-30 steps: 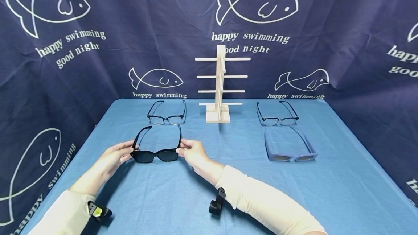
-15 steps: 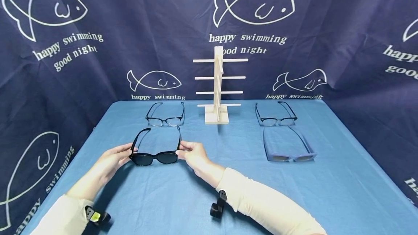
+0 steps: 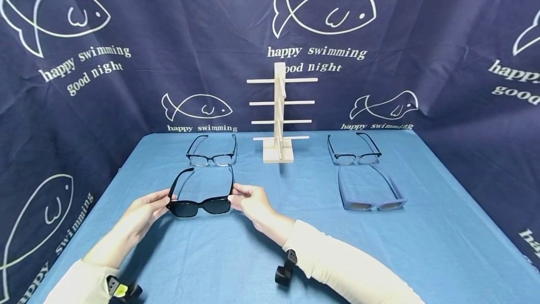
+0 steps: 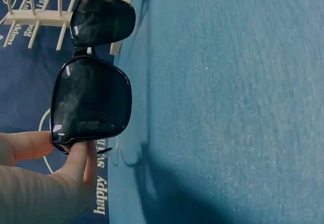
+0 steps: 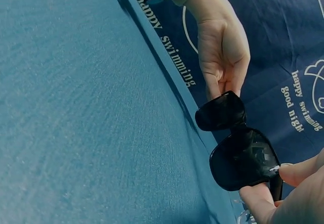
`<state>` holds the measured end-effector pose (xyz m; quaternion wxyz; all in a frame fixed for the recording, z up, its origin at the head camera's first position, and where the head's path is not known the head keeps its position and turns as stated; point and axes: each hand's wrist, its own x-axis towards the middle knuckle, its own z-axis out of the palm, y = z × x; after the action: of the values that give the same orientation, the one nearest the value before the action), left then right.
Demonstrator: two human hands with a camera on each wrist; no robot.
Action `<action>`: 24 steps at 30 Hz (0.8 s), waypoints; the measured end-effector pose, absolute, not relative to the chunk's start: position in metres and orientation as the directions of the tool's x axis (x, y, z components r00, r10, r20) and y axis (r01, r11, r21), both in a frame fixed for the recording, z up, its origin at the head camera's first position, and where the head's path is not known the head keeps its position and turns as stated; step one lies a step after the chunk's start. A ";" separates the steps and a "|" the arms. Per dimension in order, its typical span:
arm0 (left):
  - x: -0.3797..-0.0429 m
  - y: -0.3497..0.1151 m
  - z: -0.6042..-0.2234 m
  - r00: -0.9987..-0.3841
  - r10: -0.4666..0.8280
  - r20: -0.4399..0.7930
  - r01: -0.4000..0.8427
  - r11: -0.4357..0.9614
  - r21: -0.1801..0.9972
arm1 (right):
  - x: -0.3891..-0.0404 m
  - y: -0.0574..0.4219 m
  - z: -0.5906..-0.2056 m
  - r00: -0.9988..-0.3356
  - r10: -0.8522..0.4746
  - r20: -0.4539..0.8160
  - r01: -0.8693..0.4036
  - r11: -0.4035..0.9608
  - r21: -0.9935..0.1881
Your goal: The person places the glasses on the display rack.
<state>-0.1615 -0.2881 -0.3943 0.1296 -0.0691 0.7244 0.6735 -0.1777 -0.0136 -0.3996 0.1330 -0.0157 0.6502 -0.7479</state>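
The background is formed by a dark blue curtain (image 3: 236, 22) with white fish and lettering, and before it a table (image 3: 202, 257) is covered by blue cloth. At the far middle of the table a wooden stand (image 3: 278, 111) with crossing rods is placed. The sunglasses (image 3: 216, 206) are held over the left part of the table, nearer than the stand, with legs unfolded and pointing away. By the left hand (image 3: 143, 215) their left front corner is pinched narrowly between thumb and fingers; by the right hand (image 3: 255, 205) the right corner, beside the hinge, is pinched in the same narrow manner. On the right part, violet glasses (image 3: 362, 206) are laid; just behind them, black-rimmed glasses (image 3: 346, 158) are seen. Behind the sunglasses, black glasses (image 3: 199, 160) with clear lenses are laid.
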 end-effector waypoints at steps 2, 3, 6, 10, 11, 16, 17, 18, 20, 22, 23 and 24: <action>-0.161 -0.287 -0.393 -0.959 0.074 -0.275 -0.270 0.073 0.960 | -0.178 -0.012 -0.398 -0.964 -0.228 -0.138 0.169 -0.122 -0.978; -0.160 -0.286 -0.392 -0.960 0.076 -0.269 -0.264 0.069 0.962 | -0.178 -0.011 -0.397 -0.964 -0.232 -0.132 0.164 -0.124 -0.979; -0.158 -0.284 -0.389 -0.963 0.075 -0.260 -0.254 0.077 0.964 | -0.177 -0.008 -0.394 -0.963 -0.244 -0.117 0.150 -0.124 -0.981; -0.153 -0.281 -0.387 -0.964 0.065 -0.259 -0.252 0.106 0.962 | -0.175 -0.004 -0.391 -0.957 -0.264 -0.116 0.153 -0.125 -0.980; -0.152 -0.280 -0.386 -0.964 0.063 -0.258 -0.250 0.117 0.961 | -0.175 -0.003 -0.391 -0.957 -0.265 -0.119 0.157 -0.128 -0.979; -0.150 -0.275 -0.383 -0.970 0.077 -0.233 -0.225 0.098 0.969 | -0.176 0.004 -0.388 -0.963 -0.249 -0.103 0.142 -0.142 -0.980; -0.151 -0.274 -0.382 -0.971 0.082 -0.224 -0.217 0.084 0.972 | -0.177 0.005 -0.388 -0.964 -0.248 -0.097 0.135 -0.143 -0.981; -0.151 -0.273 -0.382 -0.972 0.088 -0.216 -0.211 0.068 0.975 | -0.178 0.007 -0.387 -0.965 -0.247 -0.091 0.129 -0.142 -0.981; -0.151 -0.272 -0.381 -0.974 0.102 -0.203 -0.199 0.044 0.979 | -0.179 0.009 -0.386 -0.965 -0.248 -0.082 0.119 -0.139 -0.983; -0.151 -0.271 -0.381 -0.973 0.116 -0.197 -0.197 0.015 0.980 | -0.179 0.011 -0.385 -0.965 -0.250 -0.084 0.119 -0.131 -0.984; -0.151 -0.271 -0.380 -0.973 0.123 -0.195 -0.196 0.002 0.981 | -0.179 0.012 -0.385 -0.965 -0.248 -0.089 0.124 -0.129 -0.984; -0.151 -0.271 -0.380 -0.972 0.131 -0.193 -0.196 -0.008 0.981 | -0.180 0.013 -0.384 -0.965 -0.246 -0.094 0.128 -0.126 -0.984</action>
<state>-0.1510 -0.2707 -0.3801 0.1150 -0.0234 0.6949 0.7095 -0.1796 0.0132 -0.3843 0.1248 -0.0453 0.6490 -0.7491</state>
